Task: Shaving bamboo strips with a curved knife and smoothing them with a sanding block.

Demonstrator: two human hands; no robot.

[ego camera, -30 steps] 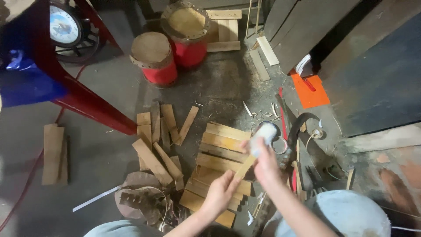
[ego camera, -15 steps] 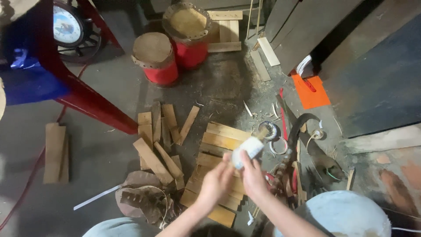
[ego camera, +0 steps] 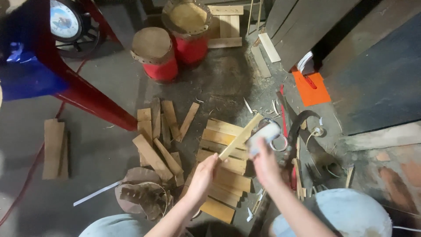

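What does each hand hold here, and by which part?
The left hand grips a thin wooden strip by its lower end. The right hand holds a blurred white object from below; what it is cannot be told.

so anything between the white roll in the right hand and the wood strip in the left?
Nothing visible. The left hand holds the thin wood strip by its lower end; its upper end meets the white roll gripped by the right hand. The stacked planks lie below on the floor, out of the way.

Left hand (ego camera: 202, 174) on a thin wood strip (ego camera: 240, 136), right hand (ego camera: 264, 163) around a white block (ego camera: 264, 134), above stacked planks (ego camera: 220, 173).
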